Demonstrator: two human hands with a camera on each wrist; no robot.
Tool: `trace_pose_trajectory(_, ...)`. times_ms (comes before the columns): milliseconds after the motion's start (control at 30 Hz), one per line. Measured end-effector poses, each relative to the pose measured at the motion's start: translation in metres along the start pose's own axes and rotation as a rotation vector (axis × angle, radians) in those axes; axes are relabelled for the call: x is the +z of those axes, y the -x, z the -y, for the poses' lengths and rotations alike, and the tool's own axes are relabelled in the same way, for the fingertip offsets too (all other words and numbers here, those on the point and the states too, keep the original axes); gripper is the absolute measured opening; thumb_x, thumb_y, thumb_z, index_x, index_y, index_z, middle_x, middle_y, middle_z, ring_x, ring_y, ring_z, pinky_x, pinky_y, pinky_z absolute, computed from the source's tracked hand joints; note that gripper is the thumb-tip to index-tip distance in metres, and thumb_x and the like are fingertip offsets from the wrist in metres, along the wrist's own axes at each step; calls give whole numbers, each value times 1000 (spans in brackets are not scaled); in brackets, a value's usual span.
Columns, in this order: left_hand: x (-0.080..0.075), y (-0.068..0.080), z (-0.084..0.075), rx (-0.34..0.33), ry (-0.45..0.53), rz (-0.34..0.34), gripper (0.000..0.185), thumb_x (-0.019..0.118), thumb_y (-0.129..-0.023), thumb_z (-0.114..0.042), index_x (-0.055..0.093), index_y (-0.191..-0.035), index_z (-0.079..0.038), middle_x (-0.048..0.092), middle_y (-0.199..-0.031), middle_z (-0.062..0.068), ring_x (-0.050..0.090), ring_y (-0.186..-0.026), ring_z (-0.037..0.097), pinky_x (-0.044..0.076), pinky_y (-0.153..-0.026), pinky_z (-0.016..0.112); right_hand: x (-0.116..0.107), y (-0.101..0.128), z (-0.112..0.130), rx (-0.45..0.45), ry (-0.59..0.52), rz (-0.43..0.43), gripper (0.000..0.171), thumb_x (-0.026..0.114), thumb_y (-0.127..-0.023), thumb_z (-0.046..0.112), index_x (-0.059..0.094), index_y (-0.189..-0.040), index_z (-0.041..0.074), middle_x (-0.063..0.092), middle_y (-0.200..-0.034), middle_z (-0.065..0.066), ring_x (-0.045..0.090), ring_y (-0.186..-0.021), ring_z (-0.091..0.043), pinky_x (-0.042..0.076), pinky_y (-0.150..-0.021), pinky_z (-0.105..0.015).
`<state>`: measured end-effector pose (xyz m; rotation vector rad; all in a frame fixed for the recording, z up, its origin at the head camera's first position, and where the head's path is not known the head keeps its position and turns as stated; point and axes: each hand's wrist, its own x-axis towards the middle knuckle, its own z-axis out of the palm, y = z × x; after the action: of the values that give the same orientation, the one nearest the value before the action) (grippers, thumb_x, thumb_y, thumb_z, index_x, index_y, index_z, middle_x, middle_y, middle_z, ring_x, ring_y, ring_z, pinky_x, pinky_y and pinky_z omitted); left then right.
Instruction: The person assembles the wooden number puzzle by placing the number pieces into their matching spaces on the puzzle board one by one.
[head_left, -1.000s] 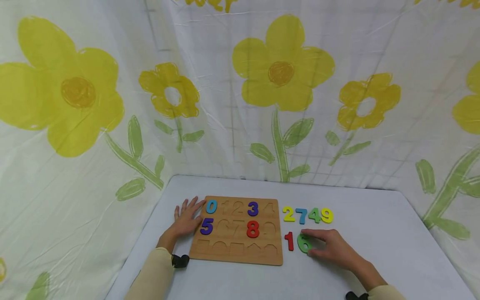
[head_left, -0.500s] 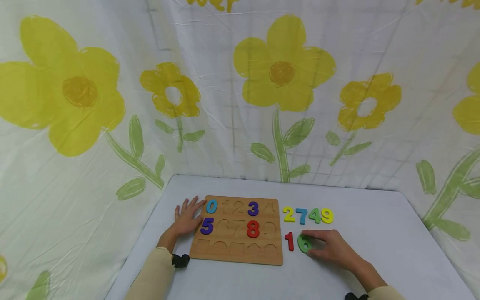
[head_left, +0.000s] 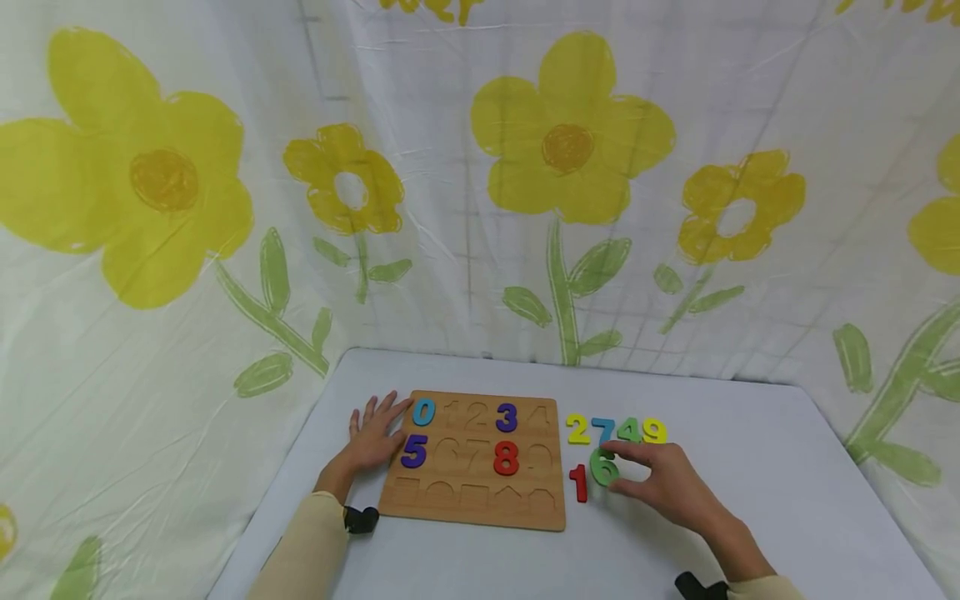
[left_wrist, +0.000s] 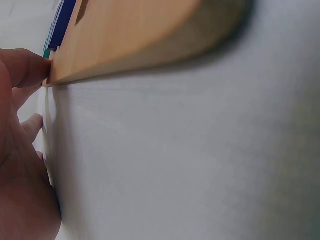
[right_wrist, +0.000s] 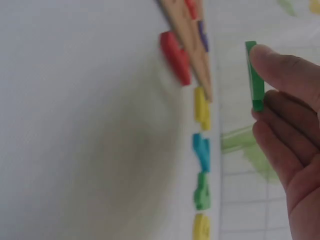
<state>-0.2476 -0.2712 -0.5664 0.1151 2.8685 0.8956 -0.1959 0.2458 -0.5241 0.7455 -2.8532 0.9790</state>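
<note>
My right hand pinches a green number 6 between thumb and fingers. In the right wrist view that green 6 is seen edge-on, raised off the white table. My left hand lies at the left edge of a wooden number board, fingers spread and straight, thumb and index at its rim; the left wrist view shows a fingertip against the board's side. In the board sit a blue 0, a purple 3, a purple 5 and a red 8; other recesses are bare.
Right of the board lie a red 1, a yellow 2, a blue 7, a green 4 and a yellow 9. Behind the white table hangs a flower-printed curtain.
My right hand has lifted the green 6 off the table and moved it slightly up, overlapping the blue 7 in the head view. The left hand and board stay put.
</note>
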Motion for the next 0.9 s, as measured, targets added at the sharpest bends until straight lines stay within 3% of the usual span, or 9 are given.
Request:
trace_pose_trajectory(333, 0, -1, 3, 7, -17, -1, 66, 57, -105, -14, 42, -169, -13, 18, -181, 25, -1, -167, 57, -10, -128, 77, 5, -31, 44, -43, -24, -26, 51, 93, -87, 25, 79, -136, 19, 81, -131, 1, 80, -116, -28, 65, -97, -51)
trace_pose_trajectory(633, 0, 0, 0, 10, -12, -4, 65, 58, -105, -13, 43, -168, -13, 20, -181, 25, 1, -166, 58, -9, -128, 78, 15, -62, 84, -60, -129, -31, 49, 91, -90, 22, 78, -136, 16, 81, -132, 1, 78, -122, -29, 62, -104, -54)
trace_pose_trajectory(900, -2, 0, 0, 15, -4, -8, 66, 58, -104, -14, 44, -168, -11, 20, -180, 26, 2, -166, 59, -9, -127, 79, 26, -92, 118, -130, -190, -41, 50, 90, -91, 20, 77, -139, 14, 78, -137, -3, 77, -124, -32, 62, -104, -54)
